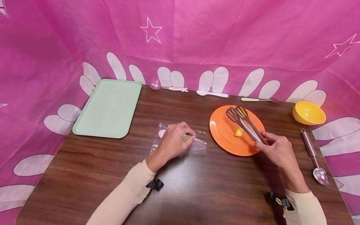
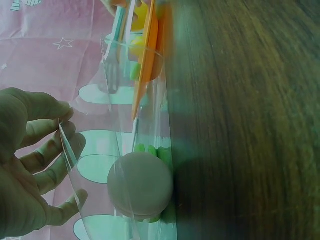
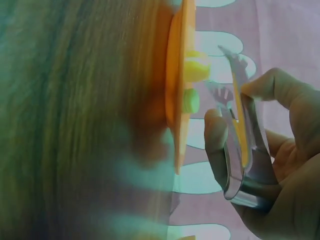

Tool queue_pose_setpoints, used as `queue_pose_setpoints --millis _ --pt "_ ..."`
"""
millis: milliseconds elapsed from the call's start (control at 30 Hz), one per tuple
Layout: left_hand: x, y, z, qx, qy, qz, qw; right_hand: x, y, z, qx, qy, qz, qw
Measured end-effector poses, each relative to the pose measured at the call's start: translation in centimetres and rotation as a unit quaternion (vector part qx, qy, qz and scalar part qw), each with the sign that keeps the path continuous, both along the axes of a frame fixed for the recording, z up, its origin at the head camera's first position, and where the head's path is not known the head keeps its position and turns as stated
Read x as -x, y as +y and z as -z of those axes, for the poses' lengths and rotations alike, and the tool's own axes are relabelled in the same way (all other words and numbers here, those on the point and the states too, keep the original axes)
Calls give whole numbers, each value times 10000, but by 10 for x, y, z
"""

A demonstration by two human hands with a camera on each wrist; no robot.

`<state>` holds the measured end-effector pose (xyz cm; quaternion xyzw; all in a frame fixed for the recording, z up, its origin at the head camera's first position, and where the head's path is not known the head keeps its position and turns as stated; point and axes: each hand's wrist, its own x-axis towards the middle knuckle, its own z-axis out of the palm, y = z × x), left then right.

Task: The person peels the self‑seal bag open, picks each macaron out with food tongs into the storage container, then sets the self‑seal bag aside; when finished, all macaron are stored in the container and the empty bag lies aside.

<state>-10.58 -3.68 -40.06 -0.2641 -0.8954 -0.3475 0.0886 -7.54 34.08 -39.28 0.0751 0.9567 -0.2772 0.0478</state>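
Note:
My left hand (image 1: 173,140) pinches the edge of a clear plastic bag (image 1: 199,146), thumb against fingertips, and lifts that edge in the left wrist view. A pale pink disc like a macaron (image 2: 140,185) is seen through the plastic, with small green pieces (image 2: 154,150) behind it. Metal tongs (image 1: 250,128) are held in my right hand (image 1: 281,151), their slotted tips apart above an orange plate (image 1: 222,136). On the plate lie a yellow piece (image 3: 196,69) and a light green piece (image 3: 191,101); nothing shows between the tong tips.
A pale green tray (image 1: 108,107) lies at the left. Along the back edge are a pink-handled spoon (image 1: 168,88), a white spoon (image 1: 212,93) and a cream-handled utensil (image 1: 254,99). At the right are a yellow bowl (image 1: 309,113) and a metal scoop (image 1: 313,156).

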Motion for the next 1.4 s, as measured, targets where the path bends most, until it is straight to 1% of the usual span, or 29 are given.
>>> queue_pose_setpoints --millis 133,300,500,567,633,733,867,1000,1067,1200,1400 --pt "0 0 0 4 56 30 10000 -16 3 -7 -151 308 -107 9994" --pt "1 1 -1 1 87 53 9999 -42 9 -14 -71 781 -314 9964" --pt "1 1 -3 -5 75 66 9999 -71 9 -9 104 1126 -809 9903" --pt "2 1 -3 3 38 58 10000 -78 3 -7 218 1194 -982 9877" --pt "2 1 -3 1 20 50 10000 -81 -5 -5 363 1226 -1149 9851" --pt "1 0 -3 -45 -7 25 10000 -80 -20 -3 458 1252 -1399 9811" --pt "0 -1 -2 -117 -30 28 9999 -72 -41 1 472 1261 -1709 9760" --pt "-1 -2 -1 -165 -41 10 9999 -60 -64 4 474 1345 -2020 9690" --pt "-1 -2 -1 -173 -3 -8 9999 -53 -76 4 444 1304 -2113 9677" --pt "-2 -3 -2 -188 109 -44 9998 -41 -96 2 179 1170 -2138 9697" --pt "-2 -3 -4 -217 191 -28 9996 -30 -114 2 -240 1304 -2290 9643"
